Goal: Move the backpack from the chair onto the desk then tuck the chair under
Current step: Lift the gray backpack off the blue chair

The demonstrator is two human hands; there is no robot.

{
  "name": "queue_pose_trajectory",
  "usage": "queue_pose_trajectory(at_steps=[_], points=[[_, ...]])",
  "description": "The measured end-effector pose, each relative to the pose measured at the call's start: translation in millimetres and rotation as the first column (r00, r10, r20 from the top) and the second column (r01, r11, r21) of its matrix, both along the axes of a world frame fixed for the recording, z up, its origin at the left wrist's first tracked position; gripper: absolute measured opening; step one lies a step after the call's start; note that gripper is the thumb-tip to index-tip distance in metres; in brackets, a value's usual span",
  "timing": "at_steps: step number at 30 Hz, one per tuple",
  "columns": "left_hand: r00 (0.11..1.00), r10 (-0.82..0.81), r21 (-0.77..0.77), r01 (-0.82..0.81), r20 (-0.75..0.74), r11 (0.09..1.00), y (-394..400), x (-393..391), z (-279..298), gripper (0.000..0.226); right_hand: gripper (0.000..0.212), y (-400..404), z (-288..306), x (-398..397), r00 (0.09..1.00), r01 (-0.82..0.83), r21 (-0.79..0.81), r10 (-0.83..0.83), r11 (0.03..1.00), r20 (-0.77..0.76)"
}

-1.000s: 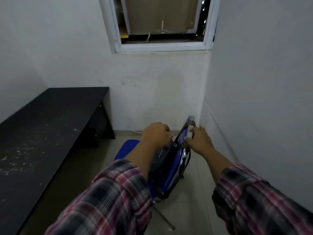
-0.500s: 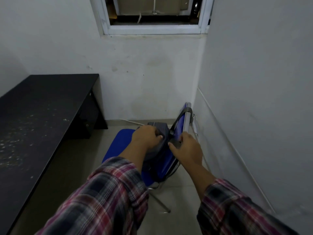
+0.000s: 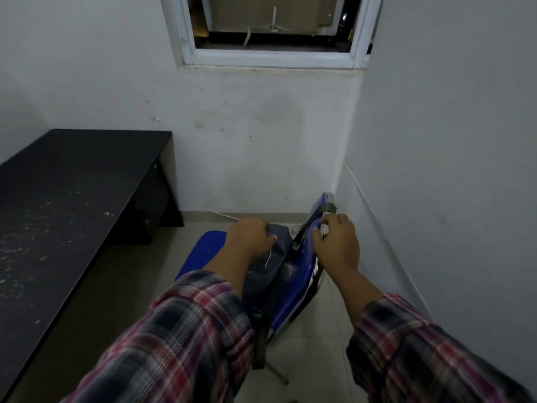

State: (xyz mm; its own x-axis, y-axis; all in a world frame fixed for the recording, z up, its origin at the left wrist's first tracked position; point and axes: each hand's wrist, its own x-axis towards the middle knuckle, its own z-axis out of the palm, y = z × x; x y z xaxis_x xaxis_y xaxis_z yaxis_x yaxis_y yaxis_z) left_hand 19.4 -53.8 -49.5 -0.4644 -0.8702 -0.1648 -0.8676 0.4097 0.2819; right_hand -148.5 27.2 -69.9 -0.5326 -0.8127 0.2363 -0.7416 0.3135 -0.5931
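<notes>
1. Two hands, mine, reach forward at centre frame, both in plaid sleeves.
2. My left hand sits on top of the grey backpack, fingers curled down and closed on its upper fabric.
3. My right hand is at the top edge of the chair back, fingers bent around the dark strap looped over it; how firmly they pinch the strap I cannot tell.
4. The backpack rests on the blue chair, lower centre of the frame, leaning against the backrest, with a second strap hanging down below my left sleeve.
5. The chair stands on the tiled floor close to the right wall, its seat pointing toward frame left.
6. The black desk fills the left side of the frame, well apart from the chair; pale specks lie on its top.
7. A window sits at upper centre.
</notes>
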Motion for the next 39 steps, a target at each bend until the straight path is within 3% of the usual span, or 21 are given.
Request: queue_pose_trajectory(at_steps=[7, 12, 14, 17, 21, 24, 30, 32, 34, 36, 39], points=[[1.000, -0.011, 0.046, 0.012, -0.016, 0.999, -41.3, -43.7, -18.1, 0.045, 0.057, -55.6, -12.9, -40.1, 0.994, -0.070, 0.225, 0.050, 0.972, 0.094], [1.000, 0.003, 0.112, -0.006, 0.022, 0.994, -71.7, -58.3, -37.3, 0.047, 0.054, -104.1, -18.6, -66.4, 0.985, -0.172, 0.332, 0.170, 0.928, 0.033], [0.999, 0.010, 0.133, -0.017, 0.050, 0.991, -81.4, -58.7, -45.4, 0.048, 0.052, -125.3, -19.4, -72.6, 0.975, -0.147, 0.500, 0.210, 0.853, -0.072], [0.996, 0.042, 0.161, -0.053, 0.073, 0.986, -93.0, -54.1, -56.0, 0.048, 0.051, -151.5, -17.5, -70.7, 0.862, -0.034, 0.758, 0.403, 0.651, -0.307], [0.995, 0.078, 0.185, -0.090, 0.069, 0.979, -100.9, -43.0, -66.3, 0.043, 0.020, -165.8, -24.5, -55.2, 0.643, 0.041, 0.827, 0.619, 0.561, -0.451], [0.991, 0.105, 0.196, -0.119, 0.081, 0.973, -106.1, -31.6, -73.1, 0.043, 0.030, -167.5, -41.4, -39.1, 0.639, -0.061, 0.852, 0.676, 0.520, -0.367], [0.989, 0.112, 0.198, -0.130, 0.100, 0.971, -119.2, -3.3, -87.2, 0.041, 0.084, -158.2, -81.3, 6.5, 0.817, -0.268, 0.930, 0.571, 0.252, 0.081], [0.992, 0.081, 0.198, -0.099, 0.099, 0.975, -122.8, 6.7, -91.3, 0.042, 0.085, -149.9, -93.3, 18.4, 0.859, -0.358, 0.892, 0.472, 0.278, 0.198], [0.993, 0.057, 0.204, -0.077, 0.104, 0.976, -125.6, 17.8, -96.3, 0.040, 0.083, -141.2, -101.1, 31.8, 0.871, -0.487, 0.771, 0.289, 0.410, 0.396], [0.992, 0.043, 0.211, -0.068, 0.120, 0.975, -128.5, 31.0, -102.6, 0.036, 0.087, -133.5, -104.6, 46.0, 0.843, -0.501, 0.666, 0.139, 0.553, 0.519], [0.988, 0.016, 0.244, -0.053, 0.151, 0.968, -135.2, 54.3, -111.7, 0.035, 0.077, -128.3, -117.7, 65.7, 0.888, -0.378, 0.671, 0.044, 0.638, 0.458]])
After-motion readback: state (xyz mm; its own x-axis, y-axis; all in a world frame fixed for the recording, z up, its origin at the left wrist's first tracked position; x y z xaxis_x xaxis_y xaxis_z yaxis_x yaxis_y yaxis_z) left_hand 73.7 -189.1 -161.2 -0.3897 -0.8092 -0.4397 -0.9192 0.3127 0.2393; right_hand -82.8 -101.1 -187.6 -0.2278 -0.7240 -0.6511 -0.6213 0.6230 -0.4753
